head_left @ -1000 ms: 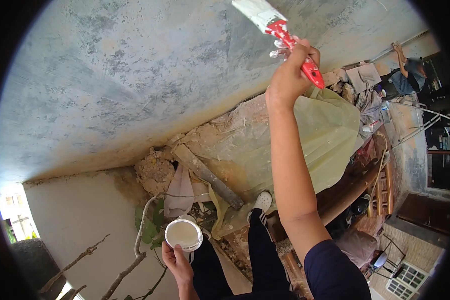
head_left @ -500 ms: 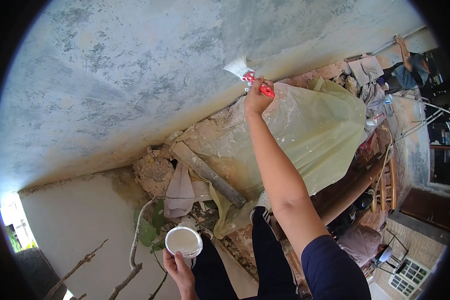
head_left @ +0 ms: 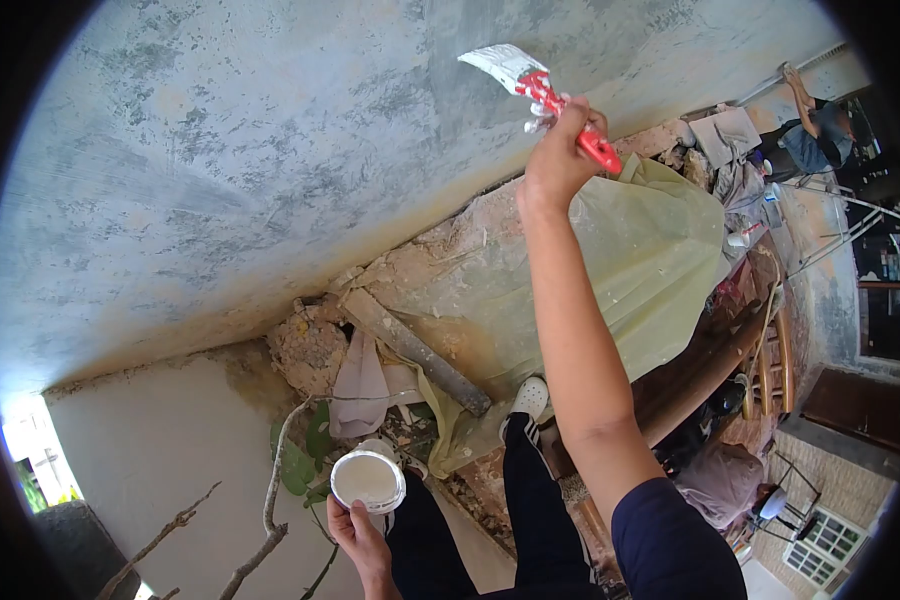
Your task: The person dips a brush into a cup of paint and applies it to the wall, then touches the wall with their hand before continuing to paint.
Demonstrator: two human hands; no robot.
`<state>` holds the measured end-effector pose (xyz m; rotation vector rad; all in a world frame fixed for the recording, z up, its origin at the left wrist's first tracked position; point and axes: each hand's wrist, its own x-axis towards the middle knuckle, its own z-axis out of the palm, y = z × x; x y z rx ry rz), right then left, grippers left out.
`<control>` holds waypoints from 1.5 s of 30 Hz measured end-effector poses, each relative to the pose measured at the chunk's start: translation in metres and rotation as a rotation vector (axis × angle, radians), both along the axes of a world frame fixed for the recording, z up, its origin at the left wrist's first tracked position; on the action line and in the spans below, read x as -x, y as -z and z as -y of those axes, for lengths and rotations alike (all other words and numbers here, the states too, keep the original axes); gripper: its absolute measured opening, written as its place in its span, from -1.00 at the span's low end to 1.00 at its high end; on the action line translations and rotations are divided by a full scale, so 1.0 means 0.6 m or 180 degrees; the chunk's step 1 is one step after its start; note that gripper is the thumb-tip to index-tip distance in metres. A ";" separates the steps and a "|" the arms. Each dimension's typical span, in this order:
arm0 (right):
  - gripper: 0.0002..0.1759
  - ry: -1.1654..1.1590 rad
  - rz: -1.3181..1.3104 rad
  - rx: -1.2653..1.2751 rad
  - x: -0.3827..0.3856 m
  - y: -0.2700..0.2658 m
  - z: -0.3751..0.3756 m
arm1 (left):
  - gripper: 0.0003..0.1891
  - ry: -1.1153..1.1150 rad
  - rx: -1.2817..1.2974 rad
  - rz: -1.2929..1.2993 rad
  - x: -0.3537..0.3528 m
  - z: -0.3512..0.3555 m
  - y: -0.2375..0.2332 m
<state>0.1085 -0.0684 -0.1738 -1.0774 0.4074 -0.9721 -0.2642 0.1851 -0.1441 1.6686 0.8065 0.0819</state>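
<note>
My right hand [head_left: 562, 155] is stretched far out, fingers wrapped round the red handle of a paintbrush [head_left: 542, 90]. White paint coats its bristles and is spattered over the handle. The bristles point up and left, overlapping the patchy grey-blue wall [head_left: 270, 130] in this view. Low in front of my body, my left hand [head_left: 363, 545] grips a small white tub [head_left: 368, 478] by its side and rim. White paint shows inside the tub.
A translucent yellowish sheet [head_left: 650, 270] covers the ground along the wall. A wooden plank [head_left: 415, 350] and rubble [head_left: 308, 345] lie near my feet. Bare branches [head_left: 270, 510] rise at lower left. Another person [head_left: 815, 140] reaches to the wall at far right; a second person [head_left: 720, 480] is lower right.
My right hand has moved up and to the right with the paintbrush, whose bristles showed lower against the wall before. My left hand and the tub stay nearly in place.
</note>
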 end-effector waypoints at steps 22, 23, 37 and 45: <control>-0.74 -0.0258 0.0630 0.0137 0.008 -0.250 -0.024 | -0.86 0.0088 0.0101 0.0151 0.001 -0.010 -0.040; -0.74 -0.0243 0.0953 0.0098 0.013 -0.268 -0.023 | -0.86 0.0090 0.0124 0.0163 0.003 -0.012 -0.038; -0.76 0.0072 -0.0216 0.0886 0.023 0.000 -0.039 | -0.87 0.0060 0.0088 0.0298 -0.005 -0.002 -0.069; -0.76 -0.0217 -0.0391 0.0388 0.029 -0.110 -0.057 | -0.81 0.0110 -0.0036 0.0414 0.002 -0.019 -0.073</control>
